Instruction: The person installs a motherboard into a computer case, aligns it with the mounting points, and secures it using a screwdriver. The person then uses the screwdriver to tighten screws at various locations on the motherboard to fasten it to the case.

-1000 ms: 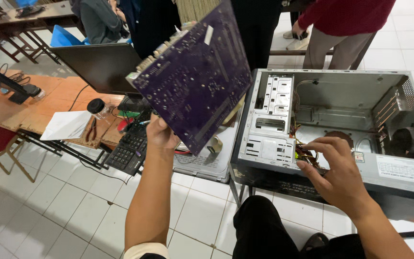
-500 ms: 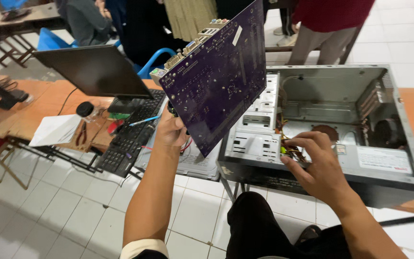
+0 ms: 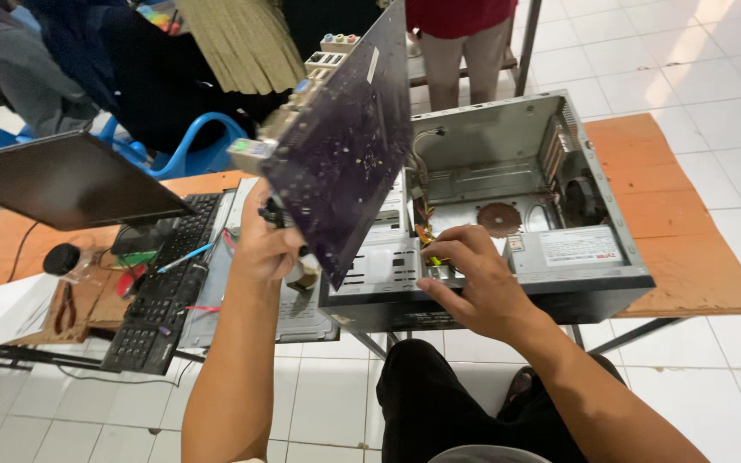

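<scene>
Purple board: one circuit board [image 3: 345, 146], underside toward the camera, tilted steeply, its connector ports along the upper left edge; it is lifted clear above the desk [image 3: 688, 257], its lower corner just over the front left corner of the case.
Left hand [image 3: 266, 249]: fingers curled and pinching the board's lower left edge; nothing else in it.
Right hand [image 3: 473, 287]: reaching into the front of the case, fingertips drawn together at a small bundle of yellow and coloured wires [image 3: 426, 244]; whether it truly grips them I cannot tell.
Case [image 3: 508, 223]: one open metal computer case lying on its side, open face up; its floor behind the hand is mostly bare, with one round vent grille and a drive cage at the front.
Desk edge: the case's front hangs at the near edge of the orange desk; bare desk lies to the right of the case.
Left side: crowded, with one black keyboard [image 3: 160, 291], one dark monitor [image 3: 62, 180] tilted over it, one pair of pliers [image 3: 66, 309] and one white sheet [image 3: 2, 313].
Behind: one blue plastic chair [image 3: 190, 146] and standing people [image 3: 456, 34] close to the far edge.
Floor: white tiles [image 3: 705, 60].
</scene>
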